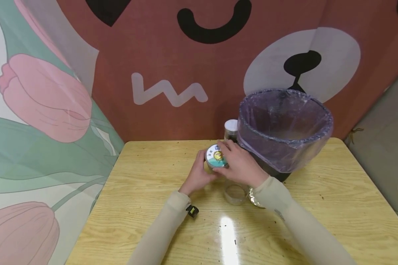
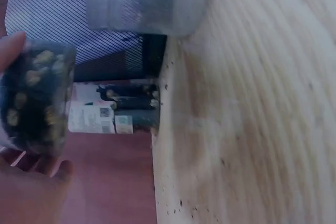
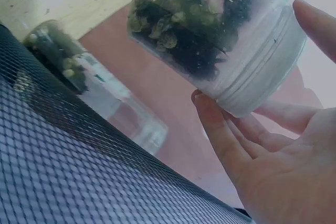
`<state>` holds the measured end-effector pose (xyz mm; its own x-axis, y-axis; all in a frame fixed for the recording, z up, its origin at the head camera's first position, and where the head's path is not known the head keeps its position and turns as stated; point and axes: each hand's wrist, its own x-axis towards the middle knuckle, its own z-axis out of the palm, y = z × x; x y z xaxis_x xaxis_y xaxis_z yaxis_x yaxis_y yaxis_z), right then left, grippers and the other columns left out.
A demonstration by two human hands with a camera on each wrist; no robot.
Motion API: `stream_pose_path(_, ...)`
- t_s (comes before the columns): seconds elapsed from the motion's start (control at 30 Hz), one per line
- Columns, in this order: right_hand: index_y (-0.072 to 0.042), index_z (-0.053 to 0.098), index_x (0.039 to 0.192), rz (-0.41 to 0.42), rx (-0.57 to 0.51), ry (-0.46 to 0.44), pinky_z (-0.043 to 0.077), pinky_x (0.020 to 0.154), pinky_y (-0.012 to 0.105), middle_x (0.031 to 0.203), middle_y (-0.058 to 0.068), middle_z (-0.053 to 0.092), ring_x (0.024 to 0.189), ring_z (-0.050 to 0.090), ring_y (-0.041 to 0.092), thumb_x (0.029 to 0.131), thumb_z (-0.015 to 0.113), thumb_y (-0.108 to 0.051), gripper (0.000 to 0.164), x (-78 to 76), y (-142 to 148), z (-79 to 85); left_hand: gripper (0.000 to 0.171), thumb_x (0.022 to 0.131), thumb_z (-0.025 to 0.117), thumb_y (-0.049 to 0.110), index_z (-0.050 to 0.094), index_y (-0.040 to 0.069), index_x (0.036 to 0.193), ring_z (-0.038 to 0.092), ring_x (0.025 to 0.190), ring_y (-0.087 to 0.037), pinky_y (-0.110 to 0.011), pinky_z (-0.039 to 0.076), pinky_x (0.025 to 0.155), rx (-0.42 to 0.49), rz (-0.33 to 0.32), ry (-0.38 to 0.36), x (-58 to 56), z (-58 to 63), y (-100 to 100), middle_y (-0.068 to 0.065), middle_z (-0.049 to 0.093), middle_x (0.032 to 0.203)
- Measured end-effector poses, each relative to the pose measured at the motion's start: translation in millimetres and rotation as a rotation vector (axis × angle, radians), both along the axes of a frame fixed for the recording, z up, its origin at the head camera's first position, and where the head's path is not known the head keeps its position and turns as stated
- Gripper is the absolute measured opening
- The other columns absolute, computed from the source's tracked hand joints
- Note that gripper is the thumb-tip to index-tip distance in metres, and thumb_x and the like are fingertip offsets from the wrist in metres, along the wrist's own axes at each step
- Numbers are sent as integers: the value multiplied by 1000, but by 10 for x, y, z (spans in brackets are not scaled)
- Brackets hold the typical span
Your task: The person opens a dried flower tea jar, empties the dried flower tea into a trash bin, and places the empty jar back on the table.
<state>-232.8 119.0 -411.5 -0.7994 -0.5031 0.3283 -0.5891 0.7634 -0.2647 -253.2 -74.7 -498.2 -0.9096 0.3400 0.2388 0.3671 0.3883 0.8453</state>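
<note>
Above the table, both hands are on a clear jar (image 1: 216,157) whose round lid bears a white and teal label with a yellow flower. Dark tea leaves and small dried flower buds show through its wall (image 3: 181,30). My left hand (image 1: 200,175) grips the jar body from the left, thumb and fingers around it. From the right, my right hand (image 1: 243,165) holds the lid, with thumb and fingertips spread around its rim (image 3: 262,77). Below the hands stands a clear open container (image 1: 235,194), partly hidden by the right hand.
Behind the hands, a second jar (image 1: 231,127) with a white lid stands beside a dark mesh bin (image 3: 79,150) lined with a purple plastic bag (image 1: 285,147). Shiny gold foil (image 1: 253,197) lies by the right sleeve. Dark crumbs dot the wooden table (image 1: 146,173). A patterned curtain (image 1: 166,121) hangs behind.
</note>
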Motion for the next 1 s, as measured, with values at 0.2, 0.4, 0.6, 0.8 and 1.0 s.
stream_pose_path(0.2,2,43,154,22,-77,-9,54,100,54,144,23,54,124,60,38,84,85,-47,95,140,26,126,96,73,90,4,35,10,151,49,141,-28,-46,38,121,149,-14,-31,82,100,59,-13,51,150)
stream_pose_path(0.4,-3,48,152,59,-145,14,54,100,54,146,20,54,125,60,36,82,85,-50,92,278,52,198,96,66,91,-2,43,7,148,55,133,-27,-43,45,116,235,-36,-14,189,180,94,-13,57,142)
stream_pose_path(0.6,-10,46,155,81,-224,2,57,89,44,135,12,54,108,61,25,82,85,-50,92,358,77,188,93,68,89,-2,42,5,148,55,131,-30,-42,47,114,316,-96,-27,315,257,152,-16,55,142)
stream_pose_path(0.8,-13,50,153,89,-302,-50,57,91,45,139,11,51,112,63,26,79,88,-50,91,415,46,96,97,67,87,-4,39,4,151,54,133,-31,-39,47,114,349,-163,-37,408,273,215,-19,53,145)
stream_pose_path(1.0,-12,60,145,81,-377,44,58,89,46,137,13,54,112,64,28,73,92,-47,87,430,30,-13,105,62,89,-5,38,4,153,54,133,-31,-38,46,115,311,-194,8,440,303,236,-19,54,145)
